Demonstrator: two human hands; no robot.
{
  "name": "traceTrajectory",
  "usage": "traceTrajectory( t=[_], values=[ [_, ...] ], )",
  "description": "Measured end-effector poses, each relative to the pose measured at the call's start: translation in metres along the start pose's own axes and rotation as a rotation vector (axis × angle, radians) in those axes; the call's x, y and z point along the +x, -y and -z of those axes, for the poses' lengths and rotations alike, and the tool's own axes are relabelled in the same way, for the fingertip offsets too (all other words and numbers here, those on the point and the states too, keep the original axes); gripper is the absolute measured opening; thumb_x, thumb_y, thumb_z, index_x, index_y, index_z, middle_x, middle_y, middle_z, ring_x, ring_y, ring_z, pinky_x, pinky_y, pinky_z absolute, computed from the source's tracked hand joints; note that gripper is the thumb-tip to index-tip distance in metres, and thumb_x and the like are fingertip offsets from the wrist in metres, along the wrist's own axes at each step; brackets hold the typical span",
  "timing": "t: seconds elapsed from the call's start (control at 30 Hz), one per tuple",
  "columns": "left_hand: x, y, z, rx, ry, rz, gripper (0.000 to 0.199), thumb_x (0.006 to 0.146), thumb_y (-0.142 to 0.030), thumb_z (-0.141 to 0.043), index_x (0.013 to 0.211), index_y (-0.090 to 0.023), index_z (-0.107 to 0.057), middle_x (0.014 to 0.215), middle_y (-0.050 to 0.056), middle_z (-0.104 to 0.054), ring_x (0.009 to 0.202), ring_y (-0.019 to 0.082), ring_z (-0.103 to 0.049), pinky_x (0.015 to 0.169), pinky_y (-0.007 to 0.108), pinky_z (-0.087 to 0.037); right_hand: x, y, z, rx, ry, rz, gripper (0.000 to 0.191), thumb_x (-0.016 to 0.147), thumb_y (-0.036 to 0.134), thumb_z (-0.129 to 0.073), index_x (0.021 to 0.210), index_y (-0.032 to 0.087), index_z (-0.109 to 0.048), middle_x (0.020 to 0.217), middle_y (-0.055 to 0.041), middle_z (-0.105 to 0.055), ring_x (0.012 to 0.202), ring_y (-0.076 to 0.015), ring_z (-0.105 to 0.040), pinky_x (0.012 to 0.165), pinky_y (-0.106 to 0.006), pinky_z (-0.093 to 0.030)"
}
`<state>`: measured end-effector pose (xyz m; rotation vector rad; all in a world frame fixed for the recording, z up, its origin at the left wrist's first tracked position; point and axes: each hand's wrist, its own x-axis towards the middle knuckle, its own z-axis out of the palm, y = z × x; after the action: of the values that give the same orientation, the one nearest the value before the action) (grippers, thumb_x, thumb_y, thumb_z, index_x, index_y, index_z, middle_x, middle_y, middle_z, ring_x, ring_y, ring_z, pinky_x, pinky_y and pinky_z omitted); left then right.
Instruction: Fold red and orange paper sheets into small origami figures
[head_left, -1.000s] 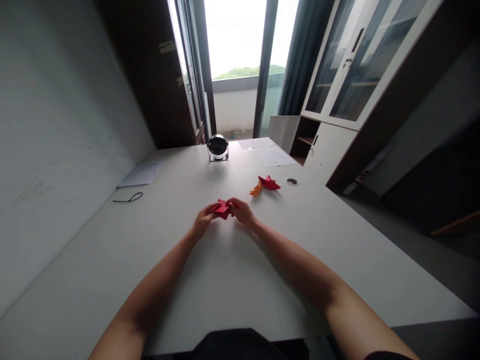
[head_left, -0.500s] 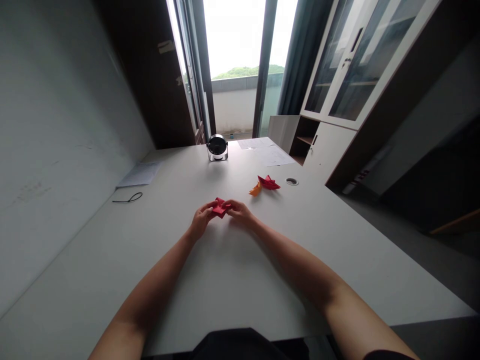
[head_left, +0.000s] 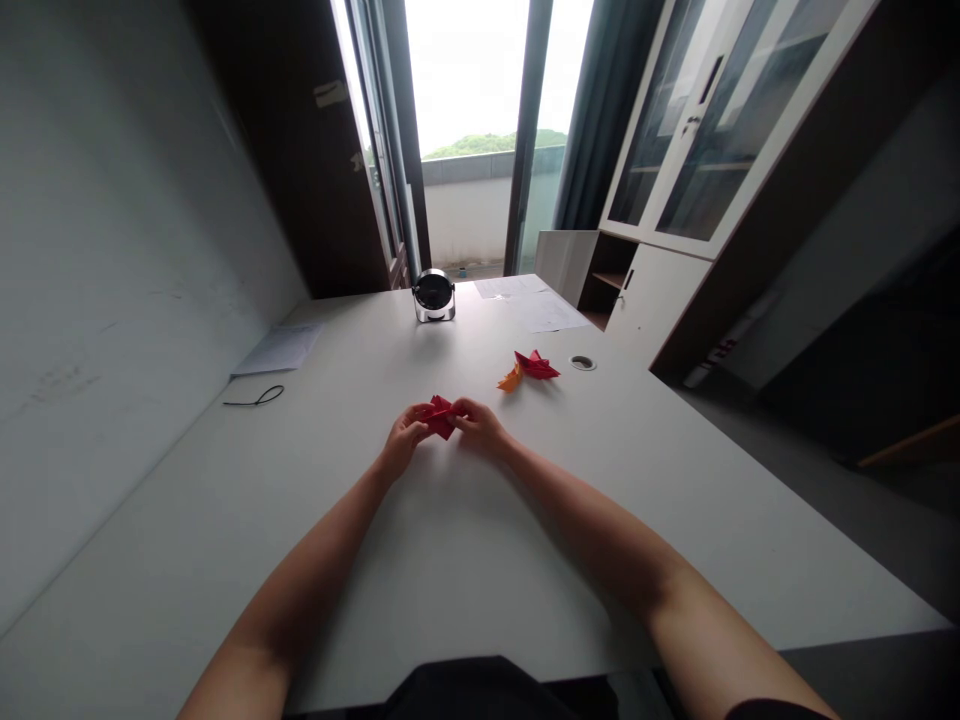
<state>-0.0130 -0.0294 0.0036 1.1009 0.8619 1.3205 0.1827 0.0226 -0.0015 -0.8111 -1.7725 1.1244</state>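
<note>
A small folded red paper [head_left: 441, 417] is held between both hands over the middle of the white table [head_left: 450, 560]. The fingers of my left hand [head_left: 406, 436] pinch its left side. On the right side, the thumb and fingers of my right hand [head_left: 475, 422] grip it. Farther back and to the right, a red folded paper piece [head_left: 538, 365] lies against a smaller orange one [head_left: 510, 378].
A round black device on a metal stand [head_left: 433, 295] is at the back. Paper sheets [head_left: 551, 311] lie back right, another sheet [head_left: 278, 350] by the left wall. Nearby are a black cable tie [head_left: 257, 397] and, at right, a round table hole [head_left: 582, 363].
The red paper's shape between the fingers has altered, with its flaps now at a different angle. Both hands have stayed nearly in place and keep hold of it.
</note>
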Motion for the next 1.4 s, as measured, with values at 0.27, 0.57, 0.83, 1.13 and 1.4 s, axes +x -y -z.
traceTrajectory(
  t=[0.27,0.57,0.83,1.13,1.4],
  values=[
    [0.003,0.01,0.001,0.209,-0.083,-0.031,0.04,0.081,-0.047,-0.069,0.104,-0.016,-0.065,0.1,0.008,-0.071,0.087,0.021,-0.066,0.078,0.033,-0.052,0.0,-0.002,0.001,-0.08,-0.01,-0.014,0.031,0.085,0.046,-0.06,0.083,0.016,-0.065,0.072,-0.0025,-0.066,0.066,-0.0153,-0.056,0.062,-0.025,-0.042],
    [0.005,0.01,0.003,0.263,-0.105,-0.069,0.03,0.082,-0.044,-0.068,0.093,-0.019,-0.054,0.079,0.0,-0.065,0.069,0.015,-0.062,0.065,0.026,-0.049,0.001,-0.01,-0.002,-0.045,-0.047,-0.003,0.023,0.082,0.04,-0.063,0.087,0.018,-0.064,0.074,-0.0013,-0.066,0.067,-0.0153,-0.058,0.064,-0.025,-0.044],
    [0.004,0.011,0.002,0.291,-0.069,-0.096,0.043,0.085,-0.04,-0.065,0.122,-0.019,-0.059,0.096,0.008,-0.073,0.083,0.021,-0.069,0.078,0.035,-0.054,0.001,-0.012,-0.001,-0.054,-0.036,-0.019,0.032,0.086,0.041,-0.06,0.109,0.02,-0.066,0.069,0.0014,-0.066,0.062,-0.0137,-0.058,0.061,-0.024,-0.045],
    [0.002,0.007,0.003,0.526,-0.105,-0.156,0.04,0.092,-0.038,-0.055,0.127,-0.021,-0.065,0.121,0.007,-0.07,0.107,0.024,-0.066,0.095,0.036,-0.051,-0.004,-0.001,-0.001,-0.196,0.031,-0.045,0.028,0.091,0.039,-0.053,0.099,0.019,-0.071,0.059,0.0028,-0.06,0.053,-0.0108,-0.052,0.055,-0.022,-0.038],
    [-0.005,0.0,0.0,0.928,-0.063,-0.195,0.031,0.094,-0.031,-0.051,0.118,-0.025,-0.07,0.103,0.004,-0.076,0.088,0.02,-0.07,0.08,0.029,-0.053,-0.002,-0.002,-0.003,-0.247,0.02,-0.01,0.026,0.09,0.038,-0.054,0.091,0.018,-0.071,0.072,-0.0003,-0.066,0.064,-0.0127,-0.055,0.06,-0.023,-0.039]
  ],
)
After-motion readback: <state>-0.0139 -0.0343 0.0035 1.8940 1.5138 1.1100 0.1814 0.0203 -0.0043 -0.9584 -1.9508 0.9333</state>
